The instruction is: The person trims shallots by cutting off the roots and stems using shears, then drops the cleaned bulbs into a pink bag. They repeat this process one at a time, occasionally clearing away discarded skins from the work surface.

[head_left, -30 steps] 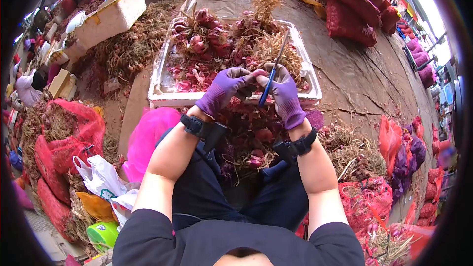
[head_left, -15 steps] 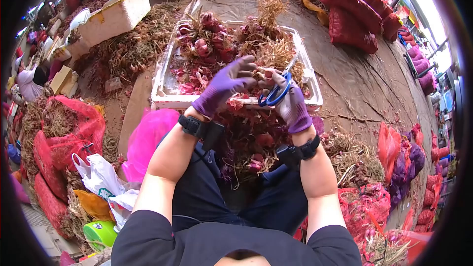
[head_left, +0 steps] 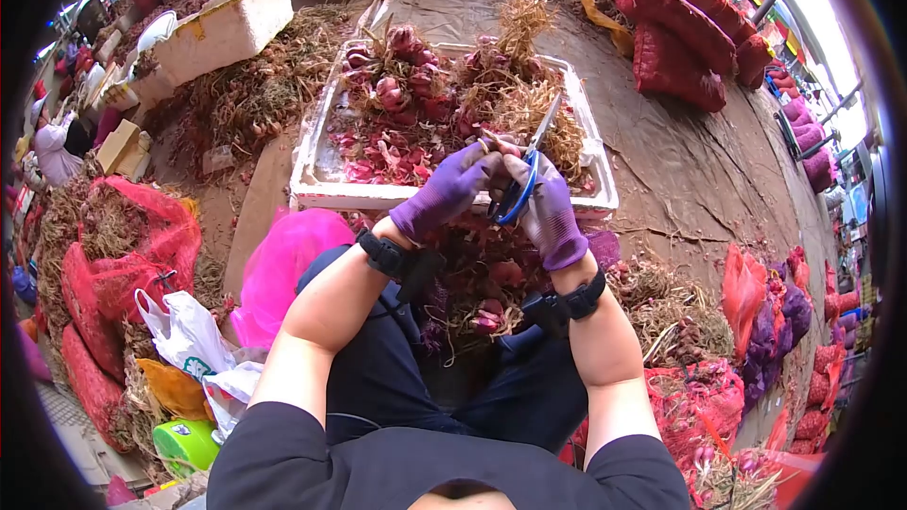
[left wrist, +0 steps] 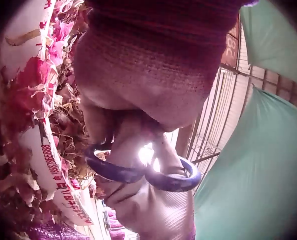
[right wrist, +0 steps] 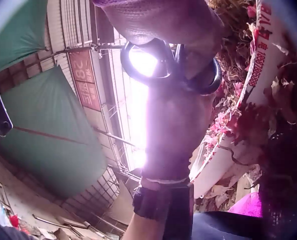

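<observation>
My purple-gloved right hand (head_left: 551, 212) grips a pair of blue-handled scissors (head_left: 515, 196), the blades pointing up and away. Its finger loops (left wrist: 173, 181) show clearly in the left wrist view. My left hand (head_left: 449, 187), in a matching glove, meets the right hand over the near edge of a white foam tray (head_left: 354, 198). Between the fingertips is a small reddish shallot (head_left: 507, 147) with a dry stem, pinched by the left fingers and mostly covered by the gloves. Inside the tray lie a pile of red shallots (head_left: 392, 93), dry tops (head_left: 534, 104) and loose skins (head_left: 383, 161).
Red skins and shallots (head_left: 487, 316) lie between my knees. A pink mesh bag (head_left: 283, 269) is by my left leg, with white plastic bags (head_left: 189, 335) farther left. Filled red sacks (head_left: 680, 47) stand at far right, and a foam box (head_left: 227, 33) at far left.
Half a second ago the left hand was spread and apart from the right, which held the scissors and the shallot. The left fingers have now closed in at the right fingertips, and the scissors have turned slightly.
</observation>
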The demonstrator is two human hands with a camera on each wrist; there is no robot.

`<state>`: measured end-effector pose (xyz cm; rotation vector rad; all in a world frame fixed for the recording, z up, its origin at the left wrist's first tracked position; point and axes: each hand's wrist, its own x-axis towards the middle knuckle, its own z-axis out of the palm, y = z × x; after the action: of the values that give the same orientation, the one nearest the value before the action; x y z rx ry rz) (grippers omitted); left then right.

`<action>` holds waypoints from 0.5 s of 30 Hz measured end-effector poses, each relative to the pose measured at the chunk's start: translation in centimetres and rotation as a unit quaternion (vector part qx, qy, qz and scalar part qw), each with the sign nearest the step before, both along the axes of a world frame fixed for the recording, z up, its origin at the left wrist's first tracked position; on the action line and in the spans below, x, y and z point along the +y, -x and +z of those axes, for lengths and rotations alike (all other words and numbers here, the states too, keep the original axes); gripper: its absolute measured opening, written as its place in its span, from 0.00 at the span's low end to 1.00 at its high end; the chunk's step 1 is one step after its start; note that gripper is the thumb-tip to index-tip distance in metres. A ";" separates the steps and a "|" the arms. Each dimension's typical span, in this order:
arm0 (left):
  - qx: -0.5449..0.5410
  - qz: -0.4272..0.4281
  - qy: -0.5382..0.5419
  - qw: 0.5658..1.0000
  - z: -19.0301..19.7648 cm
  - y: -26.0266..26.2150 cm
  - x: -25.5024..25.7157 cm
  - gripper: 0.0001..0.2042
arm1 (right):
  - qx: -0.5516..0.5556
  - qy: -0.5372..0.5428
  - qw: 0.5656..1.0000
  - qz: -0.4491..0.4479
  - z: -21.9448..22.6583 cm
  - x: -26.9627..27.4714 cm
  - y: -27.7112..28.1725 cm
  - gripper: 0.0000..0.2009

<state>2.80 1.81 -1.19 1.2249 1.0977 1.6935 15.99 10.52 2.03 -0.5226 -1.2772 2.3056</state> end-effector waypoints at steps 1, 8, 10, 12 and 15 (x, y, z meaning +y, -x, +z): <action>-0.048 -0.007 0.029 0.998 0.5 0.1 -0.2 0.15 | -0.016 -0.018 1.000 -0.004 0.1 -0.1 0.0 0.14; -0.149 0.023 0.076 0.986 0.1 3.2 -1.0 0.19 | -0.141 -0.315 0.937 -0.056 1.6 -0.7 0.1 0.17; -0.244 -0.030 0.074 0.966 1.0 3.9 -1.4 0.19 | -0.171 -0.351 0.919 -0.054 1.4 -0.2 -0.3 0.21; -0.225 0.001 0.084 0.971 1.2 4.7 -1.7 0.19 | -0.193 -0.481 0.853 -0.064 1.0 0.0 -0.4 0.24; -0.212 -0.011 0.051 0.976 0.5 5.5 -1.5 0.16 | -0.172 -0.574 0.795 -0.099 0.3 0.0 0.0 0.27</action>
<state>-2.75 0.35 -0.73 0.7584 0.8899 1.7528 16.01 10.54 2.34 -0.5625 -2.3125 0.9164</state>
